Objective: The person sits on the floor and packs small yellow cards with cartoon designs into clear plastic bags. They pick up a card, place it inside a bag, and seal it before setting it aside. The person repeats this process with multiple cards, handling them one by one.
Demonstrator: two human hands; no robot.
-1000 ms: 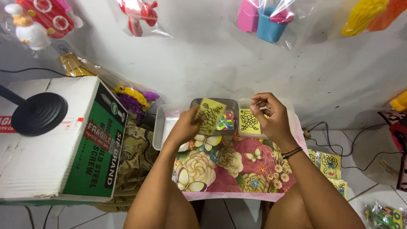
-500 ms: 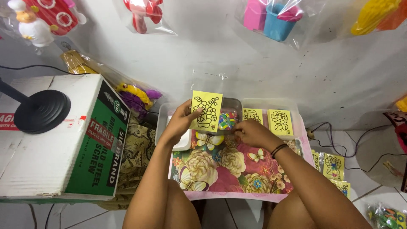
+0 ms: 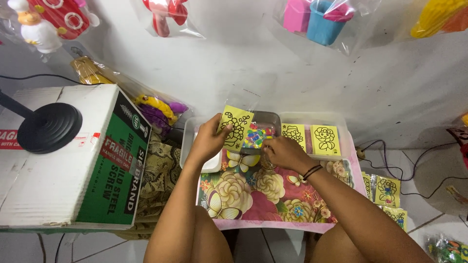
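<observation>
Nearest, both forearms reach over a flower-patterned cloth (image 3: 263, 195) covering the low surface. The right hand (image 3: 284, 152) is curled at the near rim of a grey tray of small coloured pieces (image 3: 257, 136); whether its fingers grip anything cannot be told. Half a second ago it lay a little farther right. The left hand (image 3: 209, 140) pinches a yellow card with a black flower outline (image 3: 235, 127), held tilted, much as before. Beyond, two more yellow flower cards (image 3: 312, 137) lie in a clear tray (image 3: 343, 146). Left stands a green-and-white cardboard box (image 3: 97, 160) bearing a black round stand (image 3: 48, 127); bagged toys (image 3: 319, 19) hang on the wall.
</observation>
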